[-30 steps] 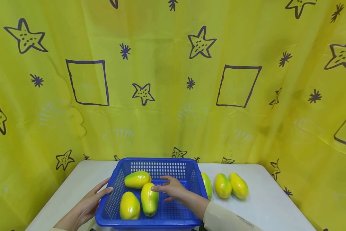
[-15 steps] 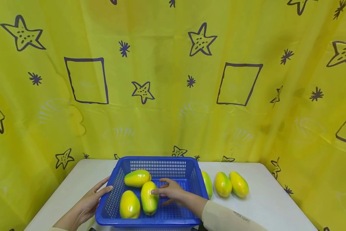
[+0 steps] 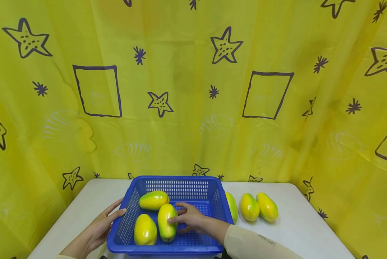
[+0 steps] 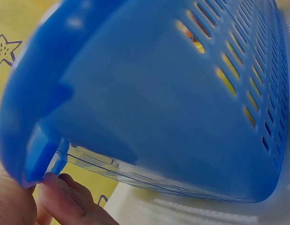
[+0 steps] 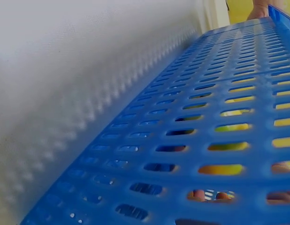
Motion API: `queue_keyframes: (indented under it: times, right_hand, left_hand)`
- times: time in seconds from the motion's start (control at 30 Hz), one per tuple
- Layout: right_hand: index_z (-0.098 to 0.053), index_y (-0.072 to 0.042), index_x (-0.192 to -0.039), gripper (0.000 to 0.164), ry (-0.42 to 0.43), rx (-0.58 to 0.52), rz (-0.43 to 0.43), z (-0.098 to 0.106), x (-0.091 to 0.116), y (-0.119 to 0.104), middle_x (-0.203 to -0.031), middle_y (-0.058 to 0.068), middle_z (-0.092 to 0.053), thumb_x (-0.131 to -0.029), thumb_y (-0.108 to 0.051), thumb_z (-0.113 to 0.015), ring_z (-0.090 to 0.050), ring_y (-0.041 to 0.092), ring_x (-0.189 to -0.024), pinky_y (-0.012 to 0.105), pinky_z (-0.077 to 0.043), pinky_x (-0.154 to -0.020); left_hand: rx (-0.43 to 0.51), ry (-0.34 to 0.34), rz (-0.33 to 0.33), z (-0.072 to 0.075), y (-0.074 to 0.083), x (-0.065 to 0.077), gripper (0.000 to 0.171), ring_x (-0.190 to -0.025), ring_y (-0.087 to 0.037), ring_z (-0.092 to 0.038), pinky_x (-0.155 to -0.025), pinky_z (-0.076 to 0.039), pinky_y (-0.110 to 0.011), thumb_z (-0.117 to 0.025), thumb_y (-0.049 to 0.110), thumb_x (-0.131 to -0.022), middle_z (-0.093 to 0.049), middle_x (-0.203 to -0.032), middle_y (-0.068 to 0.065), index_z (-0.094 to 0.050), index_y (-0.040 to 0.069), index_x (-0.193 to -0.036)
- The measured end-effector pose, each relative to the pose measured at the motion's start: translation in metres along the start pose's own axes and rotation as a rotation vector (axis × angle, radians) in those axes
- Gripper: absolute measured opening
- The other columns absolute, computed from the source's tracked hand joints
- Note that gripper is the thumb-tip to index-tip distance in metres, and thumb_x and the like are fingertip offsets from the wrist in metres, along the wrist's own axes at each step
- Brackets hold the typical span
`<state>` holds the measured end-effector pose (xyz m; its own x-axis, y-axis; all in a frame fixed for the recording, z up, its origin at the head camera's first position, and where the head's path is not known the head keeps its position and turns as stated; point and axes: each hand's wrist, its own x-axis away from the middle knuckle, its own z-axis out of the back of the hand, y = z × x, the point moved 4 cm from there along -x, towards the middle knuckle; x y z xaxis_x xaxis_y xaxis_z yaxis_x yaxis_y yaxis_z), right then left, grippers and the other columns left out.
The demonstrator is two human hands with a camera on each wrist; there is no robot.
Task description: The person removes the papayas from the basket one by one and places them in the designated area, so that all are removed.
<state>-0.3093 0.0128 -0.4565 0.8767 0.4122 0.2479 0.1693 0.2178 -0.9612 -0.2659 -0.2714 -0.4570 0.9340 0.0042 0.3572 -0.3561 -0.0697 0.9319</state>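
In the head view a blue slotted basket (image 3: 198, 249) stands on the white table. Three yellow-green mangoes lie in its left half: a back mango (image 3: 153, 200), a front left mango (image 3: 145, 230) and a middle mango (image 3: 166, 233). My right hand (image 3: 193, 217) reaches in over the right wall, its thumb at the middle mango's right side and its other fingers spread loosely beside it. With thumb on top and fingers outside, my left hand (image 3: 99, 228) grips the basket's left rim. The left wrist view shows this thumb and fingers (image 4: 70, 201) at the rim.
Right of the basket, two mangoes lie side by side, a left one (image 3: 249, 207) and a right one (image 3: 267, 207). Another mango (image 3: 232, 208) is partly hidden behind the basket's right wall. A yellow patterned curtain (image 3: 187, 144) encloses the white table (image 3: 296, 223).
My right hand has shifted slightly toward the near side, its thumb lower along the middle mango. The mangoes, the basket and my left hand stay in place.
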Motion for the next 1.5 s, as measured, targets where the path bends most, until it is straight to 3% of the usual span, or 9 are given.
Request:
queue_keyframes:
  times: [0.5,1.5]
  right_hand:
    - [-0.046,0.001,-0.141,0.068,-0.027,-0.001,-0.030,-0.0045,-0.0045,0.0042,-0.119,0.021,-0.059,-0.080,-0.002,-0.076,-0.065,0.037,-0.102,0.052,-0.061,-0.072]
    - [-0.047,-0.001,-0.140,0.064,-0.051,-0.057,-0.069,-0.0042,-0.0050,0.0052,-0.113,0.019,-0.056,-0.081,0.003,-0.072,-0.066,0.035,-0.097,0.052,-0.060,-0.076]
  left_hand:
    - [-0.010,0.059,0.019,0.0000,-0.0004,-0.0008,0.079,-0.086,-0.026,-0.070,-0.079,-0.060,-0.046,-0.063,0.031,-0.097,-0.065,-0.113,-0.016,-0.016,0.015,-0.158]
    - [-0.053,0.048,0.014,0.0016,-0.0008,-0.0036,0.081,-0.087,-0.025,-0.070,-0.079,-0.061,-0.045,-0.063,0.033,-0.096,-0.067,-0.109,-0.012,-0.015,0.014,-0.158]
